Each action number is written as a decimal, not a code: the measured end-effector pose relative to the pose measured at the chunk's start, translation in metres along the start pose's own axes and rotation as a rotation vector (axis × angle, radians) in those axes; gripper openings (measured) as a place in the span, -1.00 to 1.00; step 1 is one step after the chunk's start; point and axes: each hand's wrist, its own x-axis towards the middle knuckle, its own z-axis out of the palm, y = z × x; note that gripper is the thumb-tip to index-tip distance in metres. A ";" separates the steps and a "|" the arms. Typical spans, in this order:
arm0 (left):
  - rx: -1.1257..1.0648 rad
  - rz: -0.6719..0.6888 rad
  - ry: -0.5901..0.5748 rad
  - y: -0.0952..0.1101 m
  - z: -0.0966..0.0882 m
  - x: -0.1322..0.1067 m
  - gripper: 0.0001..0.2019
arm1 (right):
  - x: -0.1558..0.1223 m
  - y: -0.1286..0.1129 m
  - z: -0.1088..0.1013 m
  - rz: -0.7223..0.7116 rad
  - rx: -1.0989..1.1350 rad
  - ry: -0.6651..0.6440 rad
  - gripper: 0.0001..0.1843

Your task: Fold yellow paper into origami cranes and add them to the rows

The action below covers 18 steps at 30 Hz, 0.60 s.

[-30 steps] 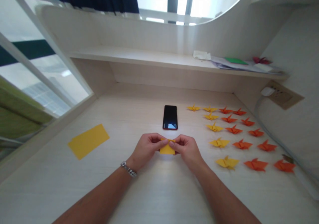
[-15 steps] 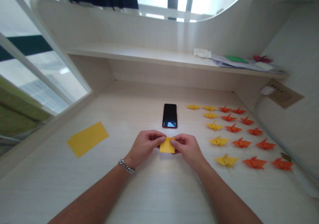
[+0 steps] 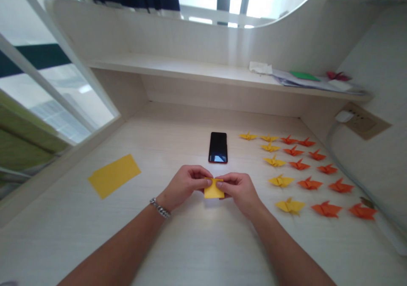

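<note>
— What is hard to make out here?

— The upper edge of the folded yellow paper [image 3: 214, 190]. Fingertips of both hands cover it, so the crease beneath them is hidden. The left hand [image 3: 186, 184] and the right hand [image 3: 237, 188] each pinch that edge between thumb and forefinger, with the fingertips almost meeting. The paper is over the middle of the tabletop [image 3: 203, 243], and I cannot tell whether its lower edge rests on the surface. Both forearms are cut off at the bottom of the view.

— Any writing or brand?

— The phone [image 3: 218, 147] lies face up just beyond the hands. Its screen is dark with only a reflection, and any mark on it is too small to read. The wall socket [image 3: 362, 122] past the far right corner is blurred.

— And what lies around them?

— A flat yellow sheet [image 3: 114, 175] lies near the left edge, well apart from the hands. Toward the right edge are rows of yellow cranes [image 3: 280, 180], with orange cranes [image 3: 310, 184] beyond them. The nearest crane is close to the right hand but not touching it. A chain bracelet [image 3: 160, 208] circles the left wrist. On the shelf [image 3: 178, 70] above the far edge sits a stack of papers [image 3: 318, 84] with a green sheet [image 3: 304, 76] on top.
</note>
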 end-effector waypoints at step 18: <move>-0.014 0.056 0.006 0.002 -0.002 0.000 -0.87 | -0.003 -0.002 0.003 -0.038 0.063 -0.013 -0.67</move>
